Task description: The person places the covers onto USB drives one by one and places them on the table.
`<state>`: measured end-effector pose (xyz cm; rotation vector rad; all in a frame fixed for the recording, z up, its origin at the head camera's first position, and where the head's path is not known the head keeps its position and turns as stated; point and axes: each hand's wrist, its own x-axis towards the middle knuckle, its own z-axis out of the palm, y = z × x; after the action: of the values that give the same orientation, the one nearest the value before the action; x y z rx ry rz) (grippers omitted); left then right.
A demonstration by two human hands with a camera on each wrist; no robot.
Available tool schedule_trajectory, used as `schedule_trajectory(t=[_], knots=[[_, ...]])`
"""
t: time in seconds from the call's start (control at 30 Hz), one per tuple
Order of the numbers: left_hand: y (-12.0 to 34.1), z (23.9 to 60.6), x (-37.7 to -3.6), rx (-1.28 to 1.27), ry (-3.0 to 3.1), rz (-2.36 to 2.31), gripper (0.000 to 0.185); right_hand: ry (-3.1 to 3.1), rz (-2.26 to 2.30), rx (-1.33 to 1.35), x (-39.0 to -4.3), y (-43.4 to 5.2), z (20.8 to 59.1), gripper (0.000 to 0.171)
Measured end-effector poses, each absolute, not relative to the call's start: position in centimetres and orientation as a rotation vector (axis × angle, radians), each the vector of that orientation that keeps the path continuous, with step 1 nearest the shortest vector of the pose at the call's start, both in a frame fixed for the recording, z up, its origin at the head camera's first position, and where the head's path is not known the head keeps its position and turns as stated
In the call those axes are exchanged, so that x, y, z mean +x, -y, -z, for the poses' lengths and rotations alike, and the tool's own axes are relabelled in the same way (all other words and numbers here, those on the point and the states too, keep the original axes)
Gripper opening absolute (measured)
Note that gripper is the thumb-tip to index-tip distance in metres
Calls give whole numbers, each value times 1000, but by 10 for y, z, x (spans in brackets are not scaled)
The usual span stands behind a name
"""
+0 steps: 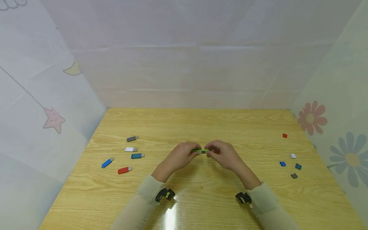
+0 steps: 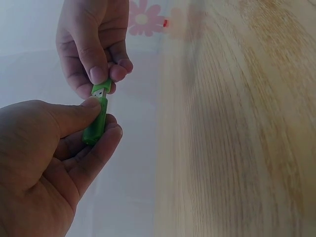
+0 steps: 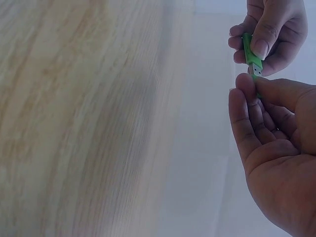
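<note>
Both hands meet above the middle of the wooden table (image 1: pixel 199 203), and between them is a green USB stick (image 2: pixel 95 124). The left hand (image 1: pixel 180 158) holds the green body of the stick: the thumb presses on its upper side and the curled fingers support it from below, so the stick is pinched and lifted off the table. The right hand (image 1: pixel 223 155) pinches the green cap (image 2: pixel 102 87) with the thumb and the curled fingers, just at the metal plug of the stick. In the left wrist view a part of the silver plug shows between the cap and the body, so the cap is not fully closed on it. In the right wrist view the cap is almost hidden behind the fingertips. On the left side of the table lie five other USB sticks without caps: a grey stick (image 1: pixel 132 139), a white stick (image 1: pixel 130 149), a teal stick (image 1: pixel 137 156), a blue stick (image 1: pixel 107 162) and a red stick (image 1: pixel 124 170). On the right side, well apart from the hands, lie small caps: a red cap (image 1: pixel 285 135), a white cap (image 1: pixel 293 156), a blue cap (image 1: pixel 282 163), a teal cap (image 1: pixel 298 166) and a grey cap (image 1: pixel 294 175).
</note>
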<state>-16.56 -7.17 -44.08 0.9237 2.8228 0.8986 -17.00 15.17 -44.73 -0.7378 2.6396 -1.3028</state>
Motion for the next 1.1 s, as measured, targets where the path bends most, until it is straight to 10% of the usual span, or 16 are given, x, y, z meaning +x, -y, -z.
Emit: schedule_trajectory(t=[1.1], knots=[[66, 438, -167, 915, -2845, -916, 19, -2602, 1363, -700, -168, -147, 448, 12]])
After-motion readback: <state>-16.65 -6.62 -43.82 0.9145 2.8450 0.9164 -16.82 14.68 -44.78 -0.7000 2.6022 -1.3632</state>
